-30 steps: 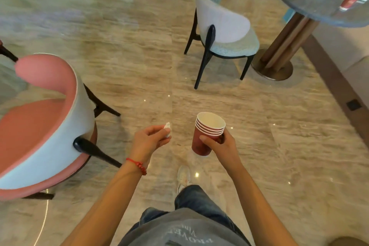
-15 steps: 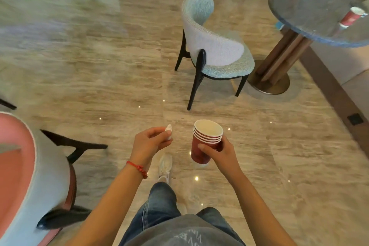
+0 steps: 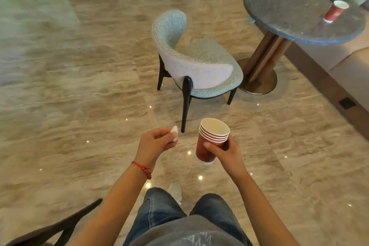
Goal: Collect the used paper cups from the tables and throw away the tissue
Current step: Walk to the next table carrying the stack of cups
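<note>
Right hand (image 3: 225, 152) grips nested cup stack (image 3: 212, 140), left hand (image 3: 154, 143) pinches tissue (image 3: 174, 133); risk: reaching cups (image 3: 335, 11) on round table (image 3: 299, 26) beyond blue chair (image 3: 195, 70) with both hands occupied, stack may slip.

Polished stone lounge floor with a chair and a round table

A glossy beige, brown-veined marble floor (image 3: 79, 90) fills the frame, dotted with small bright reflections of ceiling lights near the lower middle. At centre stands a pale blue upholstered tub chair with black wooden legs (image 3: 196, 70). In the upper right is a round grey stone-topped table (image 3: 295, 18) on a slanted wooden pedestal with a brass disc base (image 3: 259, 82). A dark wooden chair leg (image 3: 60, 227) shows at lower left.
</note>
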